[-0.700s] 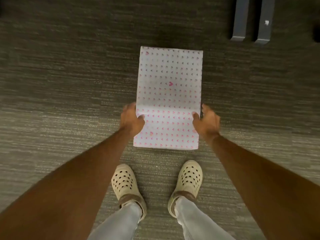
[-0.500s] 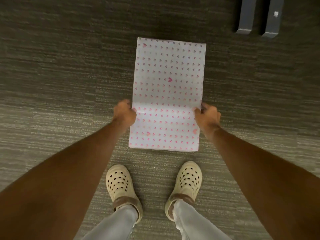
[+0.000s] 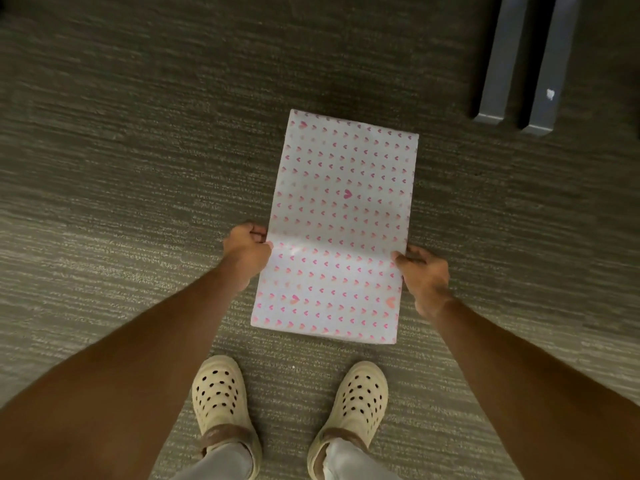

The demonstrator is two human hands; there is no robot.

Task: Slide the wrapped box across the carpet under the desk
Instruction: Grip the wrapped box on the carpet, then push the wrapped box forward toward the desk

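Observation:
The wrapped box, white paper with small pink hearts, lies flat on the grey carpet in front of me, its long side pointing away and slightly turned to the right. My left hand grips its left edge, fingers curled around the side. On the opposite edge, my right hand holds the box at about the same height. Both hands sit on the near half of the box.
Two grey metal desk legs reach the carpet at the upper right, beyond the box. My feet in cream perforated clogs stand just behind the box's near edge. Striped grey carpet spreads to the left.
The box has turned slightly clockwise and sits more to the right of the frame. Both hands have kept their grip on its side edges.

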